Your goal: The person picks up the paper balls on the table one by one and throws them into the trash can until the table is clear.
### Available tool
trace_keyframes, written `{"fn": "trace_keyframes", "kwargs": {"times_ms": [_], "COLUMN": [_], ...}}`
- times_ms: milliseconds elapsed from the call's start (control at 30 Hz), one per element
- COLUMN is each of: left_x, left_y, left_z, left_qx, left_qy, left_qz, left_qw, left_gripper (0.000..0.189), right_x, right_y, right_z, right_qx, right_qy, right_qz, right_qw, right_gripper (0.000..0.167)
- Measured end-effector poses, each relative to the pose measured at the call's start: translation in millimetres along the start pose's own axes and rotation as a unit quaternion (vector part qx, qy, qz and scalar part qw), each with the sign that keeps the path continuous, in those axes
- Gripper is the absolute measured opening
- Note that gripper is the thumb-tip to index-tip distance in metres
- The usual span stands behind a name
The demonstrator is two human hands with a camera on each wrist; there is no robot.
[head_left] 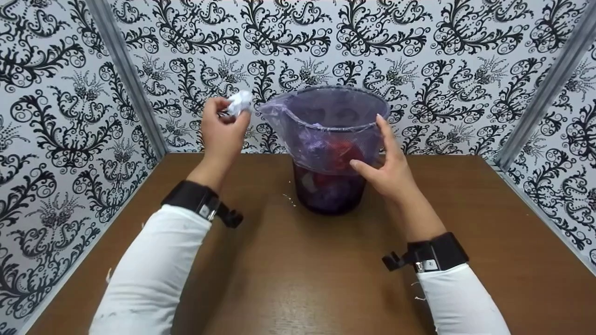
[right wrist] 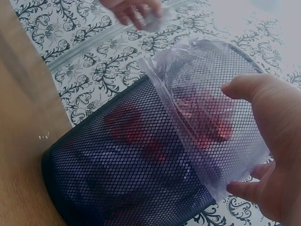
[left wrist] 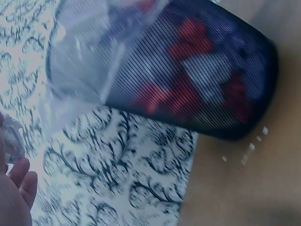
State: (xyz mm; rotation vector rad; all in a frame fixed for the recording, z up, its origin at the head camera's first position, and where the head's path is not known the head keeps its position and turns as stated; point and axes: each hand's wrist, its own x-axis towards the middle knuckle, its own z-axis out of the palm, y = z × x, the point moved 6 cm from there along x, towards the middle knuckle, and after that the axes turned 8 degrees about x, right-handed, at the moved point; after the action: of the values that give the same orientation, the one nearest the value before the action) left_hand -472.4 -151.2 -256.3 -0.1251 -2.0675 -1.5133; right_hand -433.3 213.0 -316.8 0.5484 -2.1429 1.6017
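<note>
A crumpled white paper ball (head_left: 240, 103) is pinched in my left hand (head_left: 223, 135), raised left of the wastebasket. The dark mesh wastebasket (head_left: 330, 197) stands on the table, with a translucent purple plastic liner (head_left: 279, 116) folded over its rim and bunched into a point on the left. Red, white and purple crumpled pieces (left wrist: 207, 70) show through the mesh in the left wrist view. My right hand (head_left: 391, 172) is spread against the basket's right side, thumb on the front and a finger up at the rim. The paper ball (left wrist: 13, 136) is partly cut off in the left wrist view.
The brown wooden table (head_left: 293, 279) reaches back to patterned black-and-white walls (head_left: 428, 70) with grey metal corner posts. Small white scraps (head_left: 289, 199) lie on the table left of the basket's base. Each wrist wears a black strap (head_left: 437, 253).
</note>
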Motion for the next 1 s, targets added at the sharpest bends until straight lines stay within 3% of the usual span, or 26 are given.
{"fn": "trace_keyframes", "kwargs": {"times_ms": [167, 333, 633, 1000], "left_x": [-5.9, -7.4, -12.6, -14.6], "left_y": [51.4, 79.8, 85.9, 83.0], "left_z": [16.4, 43.4, 96.1, 115.9], "left_qx": [-0.016, -0.019, 0.058, 0.095], "left_qy": [-0.021, -0.053, -0.126, -0.125], "left_qz": [0.038, 0.074, 0.124, 0.141], "left_qw": [0.9989, 0.9957, 0.9825, 0.9775], "left_gripper": [0.035, 0.035, 0.038, 0.037], "right_x": [-0.9, -0.5, 0.0, -1.0], "right_y": [0, 1, 0, -6], "right_z": [0, -1, 0, 1], "right_qx": [0.006, -0.003, -0.002, 0.008], "right_qy": [0.002, 0.002, -0.003, -0.003], "right_qz": [0.008, 0.017, 0.002, -0.004], "right_qw": [1.0, 0.9998, 1.0, 1.0], "right_gripper": [0.107, 0.105, 0.104, 0.105]}}
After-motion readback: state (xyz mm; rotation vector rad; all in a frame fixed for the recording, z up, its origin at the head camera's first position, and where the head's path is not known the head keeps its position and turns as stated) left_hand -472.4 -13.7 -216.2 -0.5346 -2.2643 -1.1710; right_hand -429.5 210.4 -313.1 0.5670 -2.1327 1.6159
